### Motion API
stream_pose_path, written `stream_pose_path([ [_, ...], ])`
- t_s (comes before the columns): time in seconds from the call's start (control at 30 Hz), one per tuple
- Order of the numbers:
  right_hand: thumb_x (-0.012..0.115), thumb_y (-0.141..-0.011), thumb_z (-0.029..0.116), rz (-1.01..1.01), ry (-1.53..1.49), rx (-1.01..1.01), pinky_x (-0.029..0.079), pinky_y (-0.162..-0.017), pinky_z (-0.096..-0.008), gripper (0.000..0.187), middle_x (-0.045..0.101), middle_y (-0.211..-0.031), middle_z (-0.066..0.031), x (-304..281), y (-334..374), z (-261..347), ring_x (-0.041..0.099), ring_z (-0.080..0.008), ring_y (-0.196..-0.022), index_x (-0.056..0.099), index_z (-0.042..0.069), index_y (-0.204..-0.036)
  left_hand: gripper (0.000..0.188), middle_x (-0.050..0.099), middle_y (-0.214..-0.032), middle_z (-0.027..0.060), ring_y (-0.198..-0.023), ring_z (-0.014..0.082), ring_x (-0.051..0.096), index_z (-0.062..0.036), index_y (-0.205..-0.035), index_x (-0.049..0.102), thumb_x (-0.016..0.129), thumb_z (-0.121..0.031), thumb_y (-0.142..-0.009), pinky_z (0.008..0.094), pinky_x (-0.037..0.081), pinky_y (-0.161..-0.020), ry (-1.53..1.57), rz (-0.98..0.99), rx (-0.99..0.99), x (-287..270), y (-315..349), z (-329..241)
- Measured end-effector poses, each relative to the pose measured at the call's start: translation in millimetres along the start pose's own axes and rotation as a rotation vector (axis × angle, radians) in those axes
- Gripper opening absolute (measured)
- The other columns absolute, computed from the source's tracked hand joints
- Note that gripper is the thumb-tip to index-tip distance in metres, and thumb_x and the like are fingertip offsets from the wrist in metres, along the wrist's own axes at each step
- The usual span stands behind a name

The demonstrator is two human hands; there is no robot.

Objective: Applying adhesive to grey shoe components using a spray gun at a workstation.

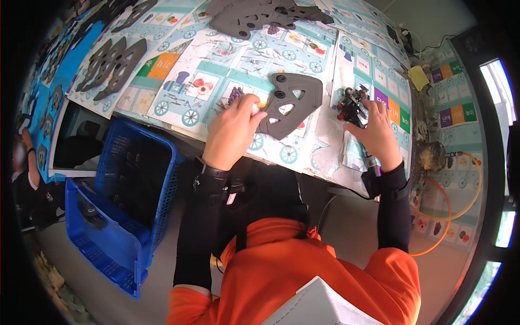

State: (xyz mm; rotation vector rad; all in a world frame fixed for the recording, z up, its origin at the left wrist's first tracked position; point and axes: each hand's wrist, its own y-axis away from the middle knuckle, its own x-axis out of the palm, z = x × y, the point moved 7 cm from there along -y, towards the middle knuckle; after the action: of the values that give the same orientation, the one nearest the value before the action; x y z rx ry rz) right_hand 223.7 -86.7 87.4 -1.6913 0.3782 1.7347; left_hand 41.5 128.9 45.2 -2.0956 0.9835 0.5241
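A dark grey moulded plastic part (297, 103) with triangular cut-outs and round black inserts lies flat on the paper-covered table. My left hand (234, 130) is closed at the part's left edge, thumb and forefinger together around something small, whitish and yellow, mostly hidden by the fingers. To the right, my right hand (378, 132) reaches over a small heap of black pieces (355, 107), some with red ends. Its thumb and fingers are apart, and I see nothing held between them. Beneath the right wrist is a dark, metal-tipped cylindrical object (371, 162), partly covered.
More grey parts (260, 16) are piled at the table's far side, and others (116, 65) lie at the left. Blue plastic crates (162, 184) stand left below the table edge. Orange hose (448, 208) loops at the right. Another person's arm (32, 165) shows far left.
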Motion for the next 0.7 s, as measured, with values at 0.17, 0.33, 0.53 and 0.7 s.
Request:
stream_pose_path([
  [0.17, 0.078, -0.071, 0.023, 0.270, -0.113, -0.006, 0.044, -0.091, -0.0386, 0.061, 0.057, -0.111, -0.0213, 22, -18, -36, 0.054, -0.0369, -0.106, 0.050, -0.005, -0.117, 0.019, 0.060, -0.071, 0.0104, -0.067, 0.0276, 0.059, -0.0051, -0.100, 0.059, 0.064, -0.017, -0.086, 0.0390, 0.042, -0.064, -0.197, -0.183, -0.040, -16, 14, 5],
  [0.33, 0.062, -0.071, 0.006, 0.173, -0.285, 0.142, 0.048, -0.082, -0.0322, 0.041, 0.061, -0.102, -0.0177, 11, -27, -28, 0.060, -0.0245, -0.094, 0.053, -0.006, -0.109, 0.017, 0.049, -0.061, -0.0001, -0.062, 0.0190, 0.049, -0.0096, -0.096, 0.063, 0.069, -0.012, -0.080, 0.0338, 0.034, -0.067, -0.129, -0.200, 0.062, -8, 15, 5],
  [0.53, 0.044, -0.065, -0.008, 0.588, -0.960, 0.170, 0.046, -0.081, -0.0268, 0.037, 0.064, -0.091, -0.0097, -27, -16, 67, 0.058, -0.0185, -0.089, 0.060, -0.004, -0.098, 0.021, 0.048, -0.060, -0.0025, -0.061, 0.0173, 0.048, -0.0112, -0.095, 0.064, 0.072, -0.011, -0.076, 0.0334, 0.033, -0.068, -0.092, -0.200, 0.066, -12, 16, 7],
  [0.7, 0.045, -0.059, -0.008, 0.789, -1.024, 0.008, 0.045, -0.051, -0.0245, 0.044, 0.061, -0.081, -0.0134, -17, -12, 111, 0.056, -0.0189, -0.076, 0.055, -0.006, -0.102, 0.020, 0.062, -0.072, 0.0001, -0.070, 0.0194, 0.052, -0.0103, -0.097, 0.060, 0.068, -0.013, -0.079, 0.0338, 0.034, -0.073, -0.067, -0.149, 0.014, -9, 18, 13],
])
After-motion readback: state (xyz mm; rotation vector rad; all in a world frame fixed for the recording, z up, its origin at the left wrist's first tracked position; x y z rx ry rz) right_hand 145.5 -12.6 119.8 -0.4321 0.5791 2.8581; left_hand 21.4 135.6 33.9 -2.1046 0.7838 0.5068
